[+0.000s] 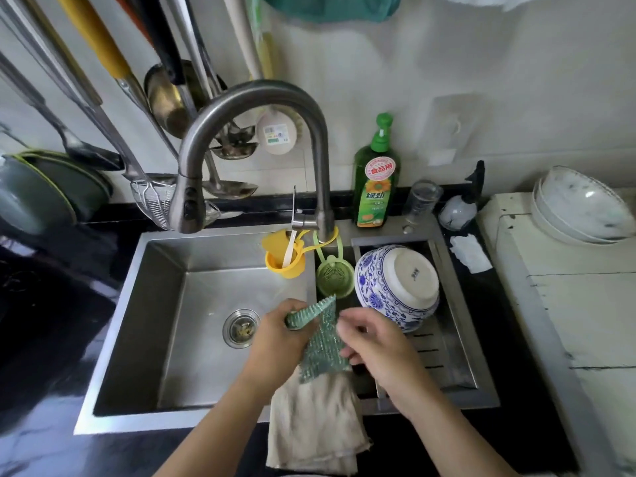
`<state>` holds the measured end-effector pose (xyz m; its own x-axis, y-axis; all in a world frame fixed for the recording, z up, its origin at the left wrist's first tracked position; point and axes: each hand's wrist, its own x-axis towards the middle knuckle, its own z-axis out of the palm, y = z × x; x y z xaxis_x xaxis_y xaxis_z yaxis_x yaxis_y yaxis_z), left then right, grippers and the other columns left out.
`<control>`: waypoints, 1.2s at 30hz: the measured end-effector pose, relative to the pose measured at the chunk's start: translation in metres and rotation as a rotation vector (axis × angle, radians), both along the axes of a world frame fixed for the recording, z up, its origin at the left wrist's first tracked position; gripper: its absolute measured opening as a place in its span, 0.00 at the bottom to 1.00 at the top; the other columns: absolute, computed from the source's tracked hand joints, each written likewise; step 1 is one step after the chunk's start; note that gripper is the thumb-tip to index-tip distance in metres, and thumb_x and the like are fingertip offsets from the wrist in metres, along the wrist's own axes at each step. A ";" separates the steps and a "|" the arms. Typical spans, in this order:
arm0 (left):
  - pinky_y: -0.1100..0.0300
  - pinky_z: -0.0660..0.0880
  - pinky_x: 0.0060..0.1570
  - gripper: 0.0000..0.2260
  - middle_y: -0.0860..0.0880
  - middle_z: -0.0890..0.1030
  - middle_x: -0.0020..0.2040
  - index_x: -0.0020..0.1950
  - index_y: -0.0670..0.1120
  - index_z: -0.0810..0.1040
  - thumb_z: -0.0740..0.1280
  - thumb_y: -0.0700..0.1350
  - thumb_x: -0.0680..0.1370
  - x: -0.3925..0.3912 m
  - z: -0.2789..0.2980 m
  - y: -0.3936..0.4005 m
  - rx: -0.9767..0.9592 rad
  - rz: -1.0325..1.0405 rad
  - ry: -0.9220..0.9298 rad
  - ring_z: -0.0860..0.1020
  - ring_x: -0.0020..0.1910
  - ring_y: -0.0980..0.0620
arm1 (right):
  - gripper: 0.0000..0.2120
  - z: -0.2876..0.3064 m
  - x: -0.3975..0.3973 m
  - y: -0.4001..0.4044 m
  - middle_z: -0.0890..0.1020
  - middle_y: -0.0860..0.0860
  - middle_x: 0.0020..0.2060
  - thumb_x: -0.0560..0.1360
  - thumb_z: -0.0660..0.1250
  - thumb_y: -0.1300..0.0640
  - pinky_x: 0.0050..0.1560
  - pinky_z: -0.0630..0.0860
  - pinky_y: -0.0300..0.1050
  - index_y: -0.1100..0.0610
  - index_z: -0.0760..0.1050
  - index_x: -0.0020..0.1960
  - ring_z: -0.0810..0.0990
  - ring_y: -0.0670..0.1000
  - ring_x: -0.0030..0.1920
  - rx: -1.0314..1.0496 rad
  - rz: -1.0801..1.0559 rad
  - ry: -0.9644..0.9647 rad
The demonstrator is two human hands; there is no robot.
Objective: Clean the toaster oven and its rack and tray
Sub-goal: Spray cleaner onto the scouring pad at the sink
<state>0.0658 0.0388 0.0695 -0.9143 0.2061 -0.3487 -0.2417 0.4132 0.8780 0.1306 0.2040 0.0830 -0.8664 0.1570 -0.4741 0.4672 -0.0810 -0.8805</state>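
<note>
Over the steel sink (165, 304), my left hand (278, 342) grips a green scrubbing cloth (323, 349) at its folded, spiky upper edge. My right hand (375, 342) pinches the same cloth from its right side. A beige dishcloth (313, 425) hangs below both hands, draped over the sink's front rim. The toaster oven, its rack and its tray are not in view.
A curved tap (254, 108) arches over the basin. A green detergent bottle (377, 177) stands behind. A blue-and-white bowl (395, 287) lies upturned in the right drain section. Ladles hang on the wall at left; stacked bowls (581, 204) sit at right.
</note>
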 end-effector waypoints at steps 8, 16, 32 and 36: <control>0.34 0.75 0.62 0.11 0.34 0.85 0.51 0.61 0.36 0.80 0.65 0.40 0.83 -0.004 0.008 0.034 0.401 0.309 -0.541 0.84 0.47 0.35 | 0.10 -0.031 -0.011 0.035 0.82 0.42 0.48 0.77 0.69 0.58 0.52 0.73 0.34 0.49 0.78 0.57 0.79 0.37 0.48 0.305 0.164 0.043; 0.40 0.77 0.60 0.18 0.30 0.82 0.59 0.67 0.36 0.78 0.61 0.47 0.84 -0.011 0.016 0.068 0.547 0.435 -0.687 0.83 0.52 0.37 | 0.12 -0.046 -0.136 0.227 0.80 0.57 0.51 0.75 0.64 0.60 0.41 0.71 0.38 0.63 0.77 0.55 0.78 0.50 0.46 0.828 -0.550 0.034; 0.44 0.78 0.59 0.16 0.37 0.85 0.56 0.63 0.38 0.82 0.64 0.48 0.83 -0.019 0.010 0.041 0.488 0.520 -0.602 0.83 0.52 0.39 | 0.10 -0.062 -0.174 0.259 0.82 0.60 0.47 0.76 0.68 0.55 0.51 0.73 0.50 0.61 0.80 0.51 0.79 0.61 0.51 1.121 -0.474 0.163; 0.43 0.78 0.60 0.16 0.37 0.84 0.55 0.64 0.38 0.81 0.64 0.47 0.83 -0.017 0.001 0.003 0.480 0.588 -0.581 0.83 0.51 0.39 | 0.05 -0.023 -0.126 0.203 0.78 0.56 0.43 0.73 0.69 0.59 0.48 0.68 0.46 0.58 0.75 0.43 0.75 0.57 0.47 1.044 -0.531 0.558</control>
<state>0.0484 0.0418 0.0700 -0.6275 0.0081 -0.7786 -0.7474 -0.2865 0.5994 0.0050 0.4072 0.0599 -0.6239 0.6143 0.4831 0.1415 0.6968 -0.7032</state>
